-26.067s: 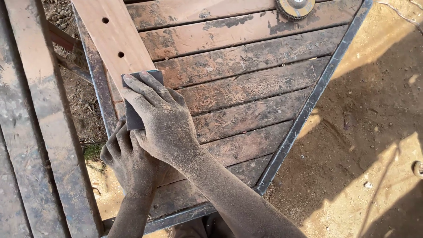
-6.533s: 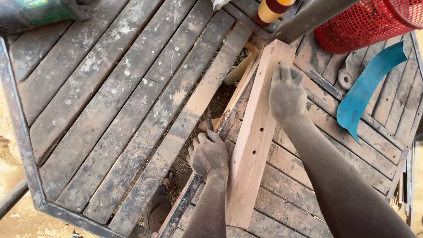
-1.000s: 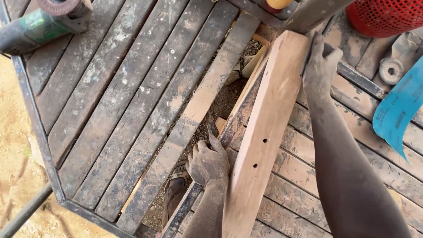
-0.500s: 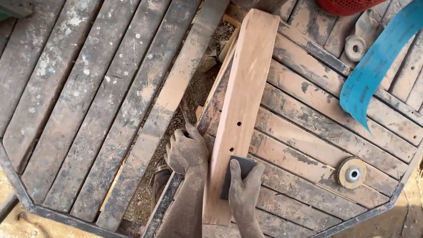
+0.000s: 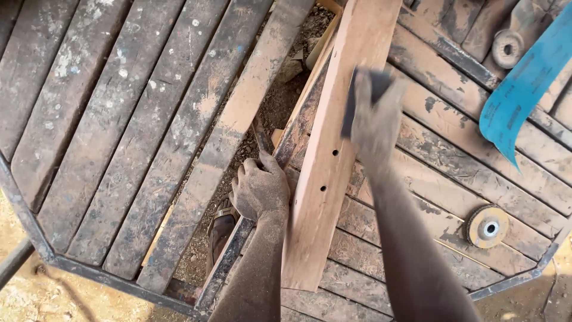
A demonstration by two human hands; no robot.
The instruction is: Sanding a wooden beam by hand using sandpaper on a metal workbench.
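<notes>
A blue sanding strip lies at upper right. Two round discs rest on the slatted tabletop.

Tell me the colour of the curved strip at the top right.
Blue strip, best seen in the head view.

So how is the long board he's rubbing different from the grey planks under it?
The long board is pale, clean reddish wood; the grey planks are dark, stained and paint-speckled. The board has small drilled holes; no holes show in the planks. The board lies loose on top; the planks sit in a metal frame. Both are long, flat wood.
</notes>
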